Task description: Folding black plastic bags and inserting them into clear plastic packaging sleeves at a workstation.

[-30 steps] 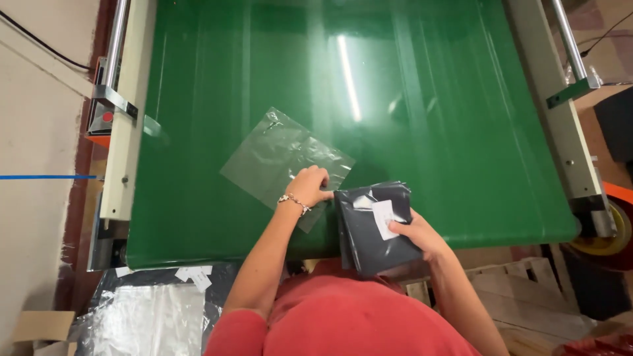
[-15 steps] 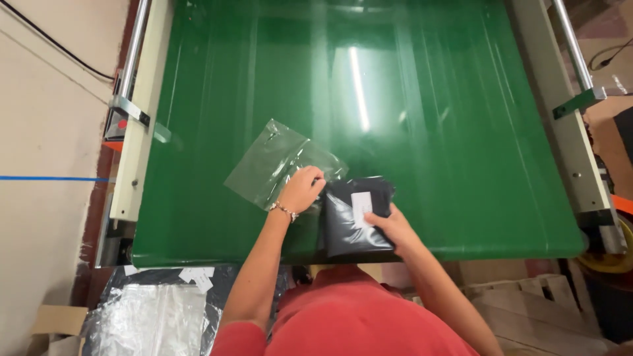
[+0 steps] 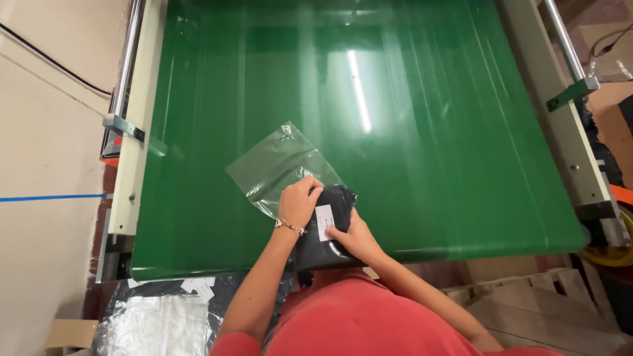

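A clear plastic bag [image 3: 277,165] lies on the green conveyor belt [image 3: 395,99], its mouth toward me. My left hand [image 3: 300,201], with a bracelet at the wrist, grips the bag's open edge. My right hand [image 3: 353,237] holds a folded black garment [image 3: 326,227] with a white label and presses its front end into the bag's mouth. The garment's near part hangs over the belt's front edge.
Cream metal side rails [image 3: 142,151] run along both sides of the belt. Below the front edge at left lies a pile of clear bags [image 3: 158,323] on dark plastic. Wooden pallet boards [image 3: 527,303] sit at lower right. A cardboard box [image 3: 66,333] stands at lower left.
The black garment has moved left and forward from my right side to the bag's mouth. My left hand has shifted from flattening the bag to holding its opening.
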